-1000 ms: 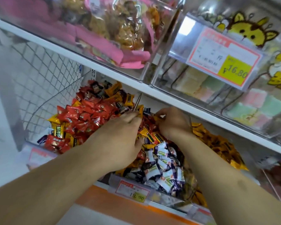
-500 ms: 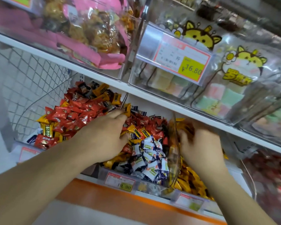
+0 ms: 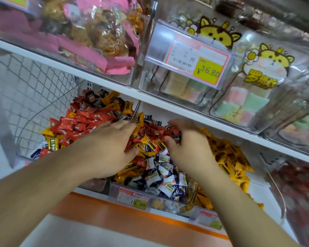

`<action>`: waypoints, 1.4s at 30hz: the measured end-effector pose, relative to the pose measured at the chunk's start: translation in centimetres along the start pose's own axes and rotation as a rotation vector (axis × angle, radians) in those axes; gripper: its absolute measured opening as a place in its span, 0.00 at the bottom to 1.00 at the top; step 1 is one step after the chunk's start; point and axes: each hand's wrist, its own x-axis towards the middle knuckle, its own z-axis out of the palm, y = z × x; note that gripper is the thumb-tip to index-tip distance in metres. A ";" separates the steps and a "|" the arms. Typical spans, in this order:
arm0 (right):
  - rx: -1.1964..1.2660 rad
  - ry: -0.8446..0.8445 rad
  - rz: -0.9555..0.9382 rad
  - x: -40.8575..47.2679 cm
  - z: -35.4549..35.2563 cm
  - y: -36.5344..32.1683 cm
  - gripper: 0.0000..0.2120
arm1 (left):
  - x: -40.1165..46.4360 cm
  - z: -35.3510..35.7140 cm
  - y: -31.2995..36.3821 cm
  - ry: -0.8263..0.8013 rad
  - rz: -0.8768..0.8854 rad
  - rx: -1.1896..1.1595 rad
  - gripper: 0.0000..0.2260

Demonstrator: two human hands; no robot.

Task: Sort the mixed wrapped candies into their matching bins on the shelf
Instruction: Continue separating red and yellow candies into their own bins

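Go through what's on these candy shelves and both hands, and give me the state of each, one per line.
Left hand: flat, fingers straight, pressing on the candies.
Right hand: fingers curled into the pile, blurred; grip unclear.
Middle bin: mixed, holding red, yellow and white-and-navy candies.
Left bin's red candies: heaped, some yellow among them.
Right bin's yellow candies: heaped.
Price tag: clipped to the middle bin's front.

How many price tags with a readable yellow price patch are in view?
2: the large red-bordered paper price tag on the upper clear bin reads 16.80; the small price tag on the lower middle bin ends in .90. A blurred third label may be another.
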 end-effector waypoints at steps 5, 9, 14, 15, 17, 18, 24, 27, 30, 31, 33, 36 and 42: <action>0.145 -0.212 0.031 6.4 4.2 -2.3 0.26 | 0.5 0.3 -1.5 -0.041 0.059 0.024 0.37; 0.243 -0.314 0.022 8.8 5.8 -2.6 0.28 | 0.5 0.1 -2.5 -0.103 0.077 0.017 0.37; 0.216 -0.289 0.032 9.4 7.1 -2.1 0.18 | 0.5 0.0 -2.7 -0.107 0.086 -0.006 0.36; 0.231 -0.267 0.047 9.3 7.1 -2.1 0.15 | 0.5 0.1 -2.7 -0.104 0.088 -0.013 0.36; 0.265 -0.222 0.062 9.1 7.1 -1.9 0.11 | 0.4 0.2 -2.7 -0.091 0.094 -0.021 0.36; 0.275 -0.207 0.064 9.1 7.0 -1.9 0.10 | 0.4 0.3 -2.7 -0.082 0.098 -0.023 0.36; 0.200 -0.160 0.064 9.2 7.4 -1.8 0.09 | 0.3 0.5 -2.5 -0.061 0.090 -0.028 0.36; 0.178 -0.130 0.095 9.3 7.7 -1.8 0.05 | 0.3 0.4 -2.3 -0.052 0.082 -0.036 0.36; 0.150 -0.087 0.080 8.9 7.6 -1.7 0.04 | 0.2 0.2 -2.0 -0.044 0.076 -0.039 0.35; 0.158 -0.069 0.082 8.7 7.3 -1.6 0.05 | 0.1 0.0 -1.9 -0.037 0.075 -0.037 0.35; 0.201 -0.032 0.113 8.3 6.7 -1.6 0.06 | 0.1 -0.1 -1.8 -0.022 0.073 -0.031 0.35; 0.238 0.044 0.172 6.8 5.1 -0.8 0.07 | -0.1 -0.3 -1.3 -0.018 0.055 -0.028 0.34; 0.517 0.217 0.304 1.1 0.6 2.7 0.09 | -0.6 -0.4 -0.1 -0.020 0.022 -0.028 0.34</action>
